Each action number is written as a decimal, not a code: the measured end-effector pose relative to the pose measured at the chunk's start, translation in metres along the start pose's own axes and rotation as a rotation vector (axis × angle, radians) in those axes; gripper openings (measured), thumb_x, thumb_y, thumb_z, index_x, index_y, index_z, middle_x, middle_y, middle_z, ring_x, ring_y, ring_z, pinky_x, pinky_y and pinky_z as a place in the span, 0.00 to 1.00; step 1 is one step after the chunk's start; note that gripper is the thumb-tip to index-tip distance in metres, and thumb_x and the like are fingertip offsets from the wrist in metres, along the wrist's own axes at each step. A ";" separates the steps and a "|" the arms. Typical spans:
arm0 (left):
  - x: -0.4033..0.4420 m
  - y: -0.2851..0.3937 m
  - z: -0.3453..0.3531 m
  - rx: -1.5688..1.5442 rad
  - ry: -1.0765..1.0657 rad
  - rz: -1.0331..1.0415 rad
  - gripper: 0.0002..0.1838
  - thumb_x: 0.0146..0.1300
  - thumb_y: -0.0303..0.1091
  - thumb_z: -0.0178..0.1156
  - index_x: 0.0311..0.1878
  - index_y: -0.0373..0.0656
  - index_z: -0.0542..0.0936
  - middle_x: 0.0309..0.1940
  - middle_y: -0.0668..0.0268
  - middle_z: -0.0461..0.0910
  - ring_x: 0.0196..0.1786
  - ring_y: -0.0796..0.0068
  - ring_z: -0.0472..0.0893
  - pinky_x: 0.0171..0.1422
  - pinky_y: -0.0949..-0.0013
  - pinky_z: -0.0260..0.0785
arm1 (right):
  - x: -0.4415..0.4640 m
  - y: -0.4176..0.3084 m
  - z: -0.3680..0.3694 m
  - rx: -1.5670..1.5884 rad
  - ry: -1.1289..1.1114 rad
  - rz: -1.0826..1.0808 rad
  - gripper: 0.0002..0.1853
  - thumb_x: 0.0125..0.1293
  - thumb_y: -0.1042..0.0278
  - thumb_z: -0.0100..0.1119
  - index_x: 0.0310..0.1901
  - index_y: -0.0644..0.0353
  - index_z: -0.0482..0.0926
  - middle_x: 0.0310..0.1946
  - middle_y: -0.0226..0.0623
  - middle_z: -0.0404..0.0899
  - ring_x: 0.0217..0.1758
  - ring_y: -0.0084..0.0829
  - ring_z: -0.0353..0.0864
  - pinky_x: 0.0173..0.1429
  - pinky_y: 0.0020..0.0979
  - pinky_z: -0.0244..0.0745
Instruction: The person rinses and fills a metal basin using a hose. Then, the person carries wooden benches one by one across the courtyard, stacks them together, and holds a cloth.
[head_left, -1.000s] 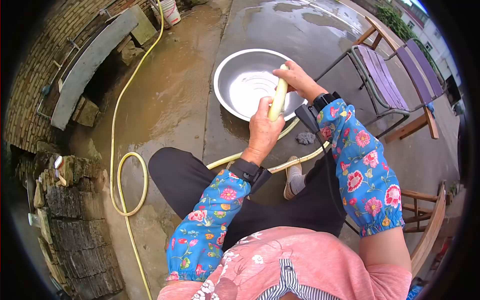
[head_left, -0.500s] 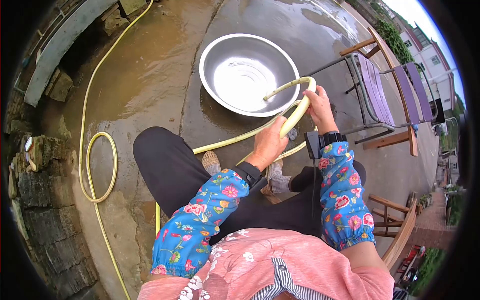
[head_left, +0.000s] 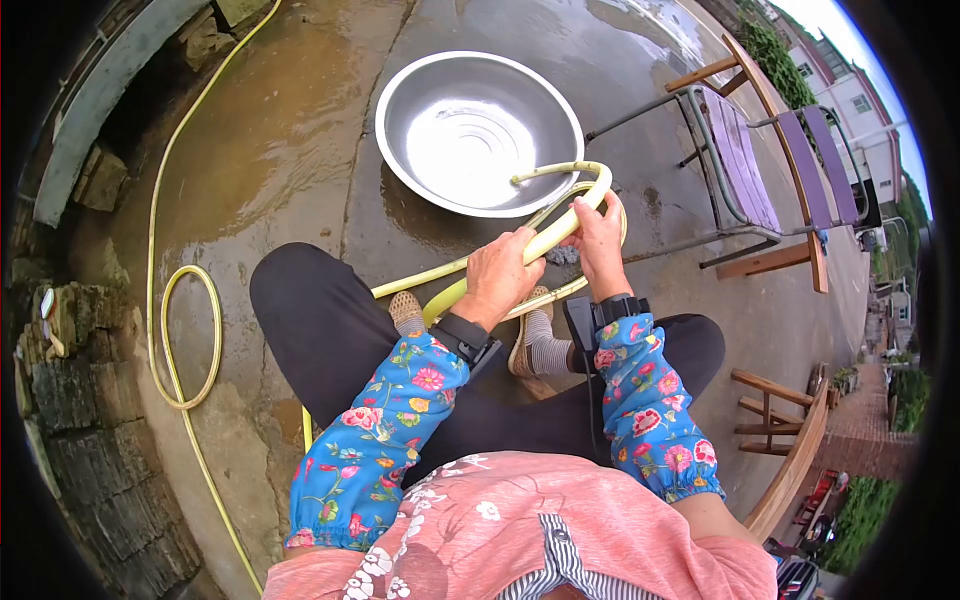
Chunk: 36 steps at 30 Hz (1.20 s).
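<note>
A pale yellow-green hose (head_left: 548, 238) bends between my two hands, and its open end rests over the right rim and inside a shiny metal basin (head_left: 415, 95). My left hand (head_left: 499, 272) is wrapped round the hose, below the basin. Just to the right, my right hand (head_left: 599, 240) grips the hose near its bend, with the fingertips pressed on it. No water shows coming from the hose end. More hose passes beneath my hands, over the wet ground and by my shoes (head_left: 530, 340).
A purple-slatted metal chair (head_left: 745, 160) stands at the right, with a wooden frame (head_left: 767, 260) beside it. A wooden chair (head_left: 790, 470) is at the lower right. Looped hose (head_left: 218, 345) lies on the left ground, near stacked slabs (head_left: 115, 480). A stone ledge (head_left: 110, 95) is at the upper left.
One second ago both hands held a short hose section over the basin. The hose now arcs into the basin, and my hands have come down closer to my body and nearer each other.
</note>
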<state>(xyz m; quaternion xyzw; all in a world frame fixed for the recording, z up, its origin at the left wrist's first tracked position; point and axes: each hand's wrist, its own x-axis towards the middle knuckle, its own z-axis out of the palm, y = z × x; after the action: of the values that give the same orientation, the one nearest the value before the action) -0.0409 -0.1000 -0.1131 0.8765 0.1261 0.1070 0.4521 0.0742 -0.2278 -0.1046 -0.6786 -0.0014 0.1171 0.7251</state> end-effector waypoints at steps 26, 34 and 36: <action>-0.033 0.105 -0.156 -1.458 0.299 0.383 0.34 0.71 0.60 0.29 0.51 0.36 0.72 0.48 0.46 0.75 0.49 0.43 0.74 0.56 0.43 0.64 | -0.024 0.050 -0.015 0.353 -0.010 0.137 0.13 0.66 0.69 0.48 0.48 0.65 0.67 0.36 0.41 0.77 0.31 0.31 0.80 0.32 0.29 0.76; -0.031 0.124 -0.156 -1.385 0.219 0.551 0.35 0.71 0.59 0.27 0.54 0.35 0.70 0.47 0.48 0.75 0.45 0.42 0.75 0.55 0.43 0.64 | -0.025 0.046 -0.009 0.404 -0.030 0.151 0.14 0.65 0.68 0.49 0.49 0.65 0.66 0.35 0.41 0.77 0.30 0.30 0.80 0.31 0.29 0.76; -0.012 0.114 -0.127 -1.004 0.426 0.439 0.28 0.73 0.53 0.36 0.55 0.35 0.70 0.42 0.52 0.78 0.40 0.51 0.79 0.52 0.54 0.69 | -0.026 0.048 -0.008 0.426 -0.019 0.172 0.15 0.68 0.64 0.48 0.51 0.63 0.65 0.35 0.39 0.77 0.29 0.29 0.80 0.31 0.29 0.76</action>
<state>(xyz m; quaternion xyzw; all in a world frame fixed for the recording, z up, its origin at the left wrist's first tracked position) -0.0764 -0.0701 0.0520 0.5201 -0.0364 0.4186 0.7436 0.0418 -0.2376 -0.1481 -0.5069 0.0745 0.1824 0.8392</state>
